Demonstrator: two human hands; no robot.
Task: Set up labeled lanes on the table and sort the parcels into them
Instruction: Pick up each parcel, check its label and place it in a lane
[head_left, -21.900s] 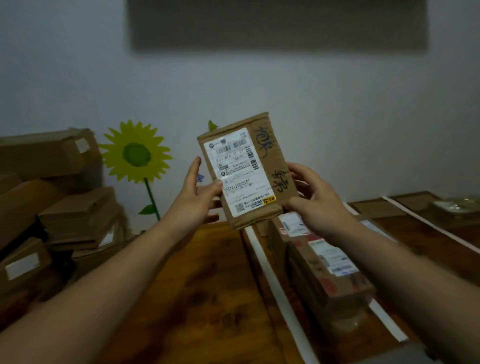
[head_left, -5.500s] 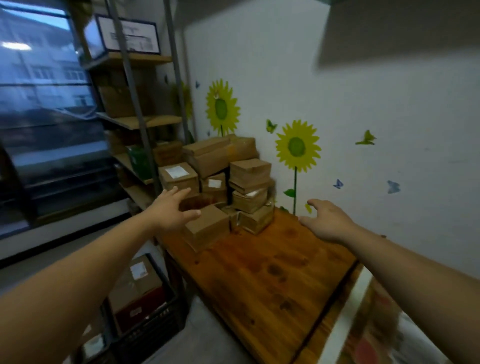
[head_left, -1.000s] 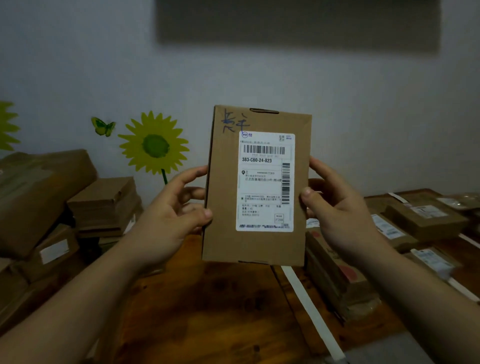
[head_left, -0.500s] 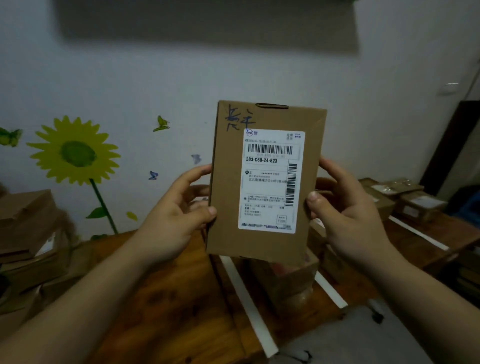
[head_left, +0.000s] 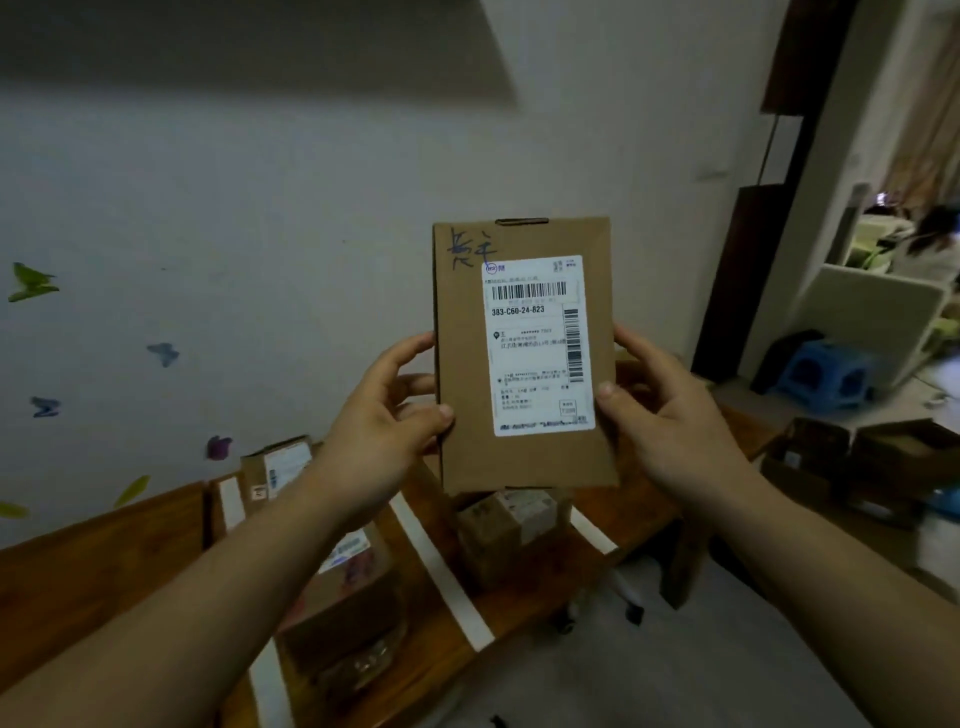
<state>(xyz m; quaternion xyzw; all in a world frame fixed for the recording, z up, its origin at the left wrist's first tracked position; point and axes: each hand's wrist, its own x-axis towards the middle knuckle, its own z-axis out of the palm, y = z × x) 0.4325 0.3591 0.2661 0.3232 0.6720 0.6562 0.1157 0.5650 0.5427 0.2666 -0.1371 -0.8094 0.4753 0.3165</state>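
I hold a flat brown cardboard parcel (head_left: 462, 395) upright in front of me, its white shipping label facing me and blue handwriting at its top left corner. My left hand (head_left: 379, 436) grips its left edge and my right hand (head_left: 660, 421) grips its right edge. Below it the wooden table (head_left: 104, 561) is split into lanes by white tape strips (head_left: 441, 571). One lane holds a stack of taped parcels (head_left: 343, 597), and the lane to its right holds a small box (head_left: 514, 525).
Another parcel (head_left: 275, 467) stands against the wall at the back of the table. Open cardboard boxes (head_left: 857, 462) sit on the floor to the right, with a blue plastic stool (head_left: 826, 379) behind them. The wall carries butterfly stickers.
My view has swung to the right along the table while both hands keep the parcel upright. The sunflower sticker and the left pile of boxes have left the view; the room's right side has come in.
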